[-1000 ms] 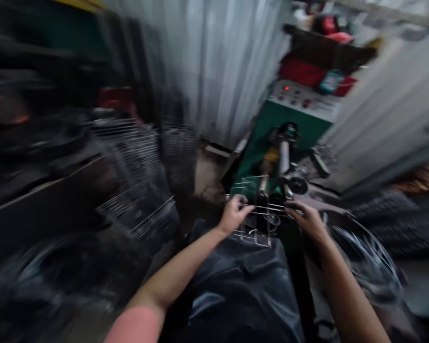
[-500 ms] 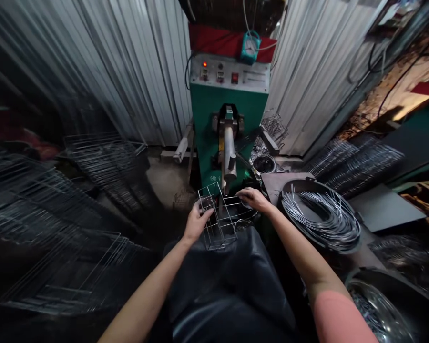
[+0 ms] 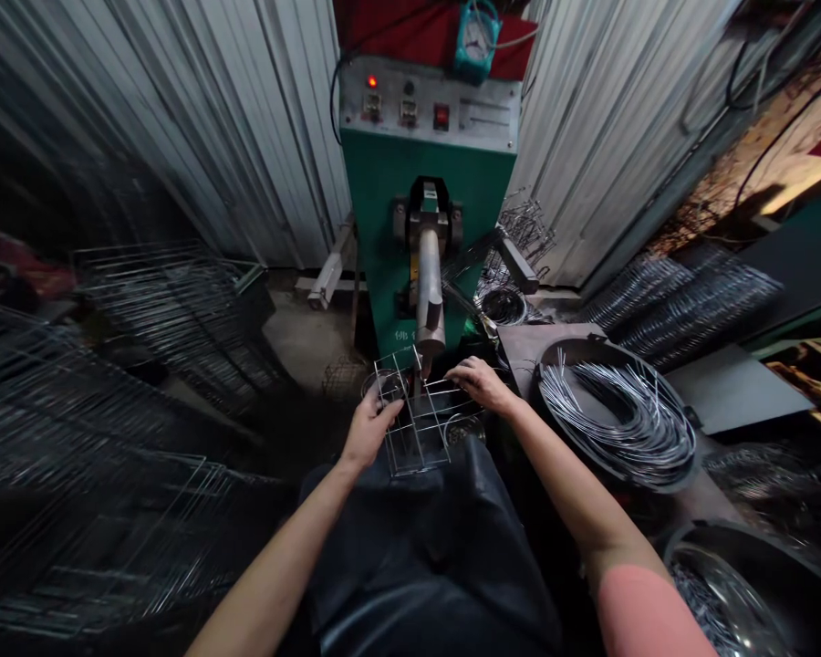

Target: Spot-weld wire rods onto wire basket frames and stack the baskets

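This is a metalworking shop for wire goods: a green spot-welding machine (image 3: 389, 214) stands at twelve o'clock against corrugated steel walls (image 3: 205, 137), with coiled steel wire (image 3: 616, 424) at three o'clock and stacked wire racks (image 3: 171, 319) at nine.

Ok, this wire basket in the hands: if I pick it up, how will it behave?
The wire basket is probably light for its size, being thin open wire. It seems fairly stiff, keeping its box shape in the left hand. Hard pushing may still flex it.
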`<state>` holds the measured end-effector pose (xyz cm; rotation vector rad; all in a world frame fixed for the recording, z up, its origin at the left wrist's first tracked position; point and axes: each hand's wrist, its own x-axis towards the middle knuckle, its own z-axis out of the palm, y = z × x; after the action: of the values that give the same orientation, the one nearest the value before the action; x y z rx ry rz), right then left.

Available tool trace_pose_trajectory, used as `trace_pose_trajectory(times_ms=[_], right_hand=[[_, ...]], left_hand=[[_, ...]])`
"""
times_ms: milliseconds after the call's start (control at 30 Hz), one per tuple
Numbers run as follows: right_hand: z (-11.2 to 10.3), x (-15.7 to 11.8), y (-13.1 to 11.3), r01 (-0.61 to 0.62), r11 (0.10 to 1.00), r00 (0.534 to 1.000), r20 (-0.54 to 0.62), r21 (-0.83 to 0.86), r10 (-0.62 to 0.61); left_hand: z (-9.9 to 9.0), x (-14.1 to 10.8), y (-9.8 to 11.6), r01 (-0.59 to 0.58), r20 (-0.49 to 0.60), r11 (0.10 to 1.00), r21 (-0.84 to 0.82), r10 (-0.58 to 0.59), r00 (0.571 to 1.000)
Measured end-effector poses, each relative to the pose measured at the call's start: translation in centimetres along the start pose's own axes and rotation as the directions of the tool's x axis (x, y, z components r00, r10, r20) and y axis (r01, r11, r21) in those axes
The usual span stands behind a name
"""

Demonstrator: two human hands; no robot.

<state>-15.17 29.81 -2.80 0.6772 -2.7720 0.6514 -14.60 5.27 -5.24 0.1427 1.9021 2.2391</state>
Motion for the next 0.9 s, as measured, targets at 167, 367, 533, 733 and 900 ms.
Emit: trace_pose_trajectory(times_ms=[167, 367, 533, 733, 900], right_hand=[[-0.3, 0.3, 0.3, 0.019, 1.0, 1.0, 0.013, 0.007, -0.019], [-0.5, 0.7, 0.3, 0.003, 1.0, 0.999, 0.033, 0.001, -0.003], [-0.5, 0.9, 0.5, -0.002, 1.0, 0.999, 0.033, 0.01, 0.002], [-0.3, 1.2, 0.6, -0.013, 0.999, 0.999, 0.042, 0.041, 0.011], [-0.2, 1.1, 0.6, -0.023, 0.997, 0.999, 0.046, 0.072, 0.02]], left_hand=[[0.0, 0.5, 0.1, 0.019, -0.006, 0.999, -0.034, -0.02, 1.0], [-0.2, 1.2, -0.4, 0.017, 0.014, 0.997, -0.075, -0.016, 1.0], [-0.2, 1.4, -0.1, 0.018, 0.01, 0.997, -0.081, -0.017, 1.0], [-0.3, 1.7, 0.3, 0.03, 0.0, 0.995, -0.091, -0.03, 1.0], [-0.3, 1.7, 0.9, 0.042, 0.001, 0.994, -0.104, -0.042, 0.999]])
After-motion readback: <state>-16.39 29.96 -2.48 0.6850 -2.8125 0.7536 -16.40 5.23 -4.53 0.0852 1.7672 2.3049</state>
